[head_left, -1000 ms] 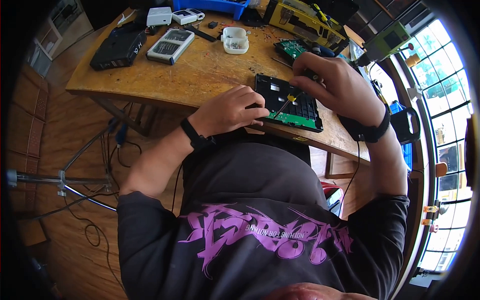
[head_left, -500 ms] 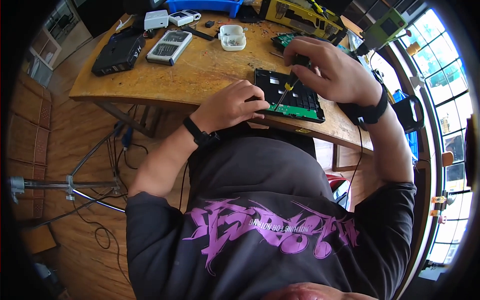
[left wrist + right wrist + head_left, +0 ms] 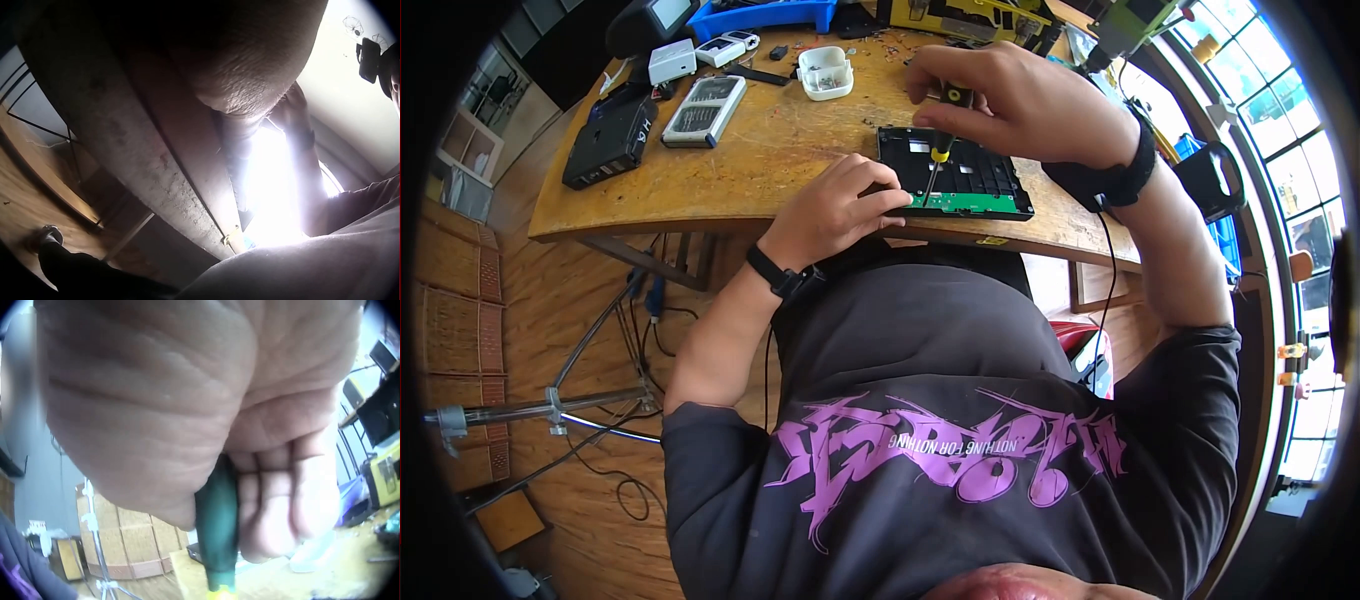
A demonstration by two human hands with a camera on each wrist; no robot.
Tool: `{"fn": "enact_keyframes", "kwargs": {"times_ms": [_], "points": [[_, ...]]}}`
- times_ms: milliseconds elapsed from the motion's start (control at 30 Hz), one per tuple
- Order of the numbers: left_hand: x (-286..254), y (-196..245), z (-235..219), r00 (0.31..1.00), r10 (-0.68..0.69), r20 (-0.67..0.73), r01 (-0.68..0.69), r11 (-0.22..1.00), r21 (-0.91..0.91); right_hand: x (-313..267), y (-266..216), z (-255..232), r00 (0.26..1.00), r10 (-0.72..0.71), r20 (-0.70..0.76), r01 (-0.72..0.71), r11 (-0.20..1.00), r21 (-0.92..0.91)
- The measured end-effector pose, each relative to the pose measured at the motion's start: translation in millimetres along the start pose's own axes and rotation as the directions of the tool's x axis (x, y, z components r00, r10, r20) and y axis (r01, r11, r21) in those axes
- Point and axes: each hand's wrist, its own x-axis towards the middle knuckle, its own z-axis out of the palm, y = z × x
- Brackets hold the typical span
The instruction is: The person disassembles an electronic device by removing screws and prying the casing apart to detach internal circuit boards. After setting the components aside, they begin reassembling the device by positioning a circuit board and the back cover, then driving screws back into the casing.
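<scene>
A black plastic panel (image 3: 985, 165) lies at the front edge of the wooden table, with a green circuit board strip (image 3: 980, 203) along its near side. My left hand (image 3: 837, 208) grips the panel's near left corner between thumb and fingers. Above the panel, my right hand (image 3: 1025, 108) holds a screwdriver (image 3: 941, 152) by its handle, the shaft slanting down to the left end of the green strip. In the right wrist view the dark green handle (image 3: 217, 525) sits between thumb and curled fingers. The left wrist view hides what the left fingers hold.
Left of the panel are a white two-part box (image 3: 826, 75) of small parts, a bit case (image 3: 704, 110) and a black case (image 3: 610, 140). At the back stand a blue tray (image 3: 765, 15) and a yellow toolbox (image 3: 975, 18). A black cable (image 3: 1108, 270) hangs from the right wrist.
The head view has shifted. My right hand has risen over the panel and the screwdriver stands steeper, its tip at the green strip's left end. The left hand keeps its grip on the corner.
</scene>
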Motion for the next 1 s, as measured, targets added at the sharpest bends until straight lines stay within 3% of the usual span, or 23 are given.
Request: {"fn": "enact_keyframes", "kwargs": {"times_ms": [33, 100, 133, 200, 333, 400, 500, 633, 700, 733, 833, 867, 900, 967, 1000], "points": [[-0.2, 0.0, 0.4, 1.0, -0.003, 0.005, 0.003, 1.0, 0.002, -0.2, -1.7, -1.2, 1.0, 0.004, -0.002, -0.004, 1.0, 0.001], [0.2, 0.7, -0.3, 1.0, 0.002, 0.01, -0.002, 1.0, 0.004, 0.3, -5.4, -6.2, 0.985, 0.116, 0.127, -0.103, 0.99, -0.099], [0.8, 0.6, -0.7, 1.0, 0.006, 0.01, -0.006, 1.0, 0.011, -1.1, -2.6, -4.4, 0.985, 0.117, 0.124, -0.105, 0.99, -0.098], [0.7, -0.5, 1.0, 1.0, -0.001, -0.004, 0.001, 1.0, 0.003, -4.1, 4.7, 1.2, 0.998, -0.05, -0.032, 0.05, 0.998, 0.027], [0.7, 0.6, 1.5, 1.0, 0.0, -0.016, 0.0, 1.0, 0.004, -3.4, 2.8, 0.5, 0.998, -0.025, -0.064, 0.032, 0.993, 0.112], [1.2, 1.8, 0.8, 1.0, -0.003, -0.013, 0.002, 1.0, -0.002, -3.4, -2.5, -2.0, 0.997, 0.079, 0.012, -0.079, 0.997, -0.016], [2.9, 0.8, 0.9, 1.0, 0.009, -0.014, -0.009, 1.0, 0.007, -6.0, -2.2, 1.8, 0.999, 0.049, -0.021, -0.05, 0.997, -0.053], [2.7, 0.1, 1.6, 1.0, 0.011, -0.029, -0.01, 1.0, 0.011, -10.6, 11.6, 7.4, 0.996, 0.084, -0.001, -0.084, 0.996, 0.012], [2.7, 0.4, 1.0, 0.999, 0.01, -0.033, -0.01, 1.0, 0.003, -14.3, 18.7, 13.5, 0.985, 0.06, -0.164, -0.013, 0.963, 0.271], [2.6, 0.6, 0.7, 0.999, 0.011, -0.036, -0.011, 1.0, -0.004, -16.6, 22.0, 13.0, 0.977, 0.104, -0.187, -0.042, 0.95, 0.311], [2.3, 0.2, 0.7, 0.999, 0.009, -0.033, -0.009, 1.0, -0.011, -19.7, 24.6, 5.8, 0.976, 0.111, -0.188, -0.062, 0.967, 0.248], [2.2, 0.0, 1.1, 1.0, 0.006, -0.03, -0.006, 1.0, -0.013, -15.9, 14.8, 13.9, 0.964, 0.025, -0.264, 0.016, 0.988, 0.154], [2.5, -0.2, 1.2, 0.999, 0.006, -0.037, -0.006, 1.0, -0.01, -15.2, 17.6, 19.0, 0.964, 0.027, -0.265, 0.015, 0.987, 0.157], [2.4, 0.0, 2.0, 0.999, 0.005, -0.041, -0.005, 1.0, -0.008, -13.8, 25.1, 30.0, 0.969, -0.247, 0.008, 0.242, 0.955, 0.17], [2.1, 0.1, 2.6, 0.999, 0.002, -0.051, -0.003, 1.0, -0.012, -15.5, 21.4, 36.5, 0.977, -0.199, 0.08, 0.176, 0.958, 0.228]]}}
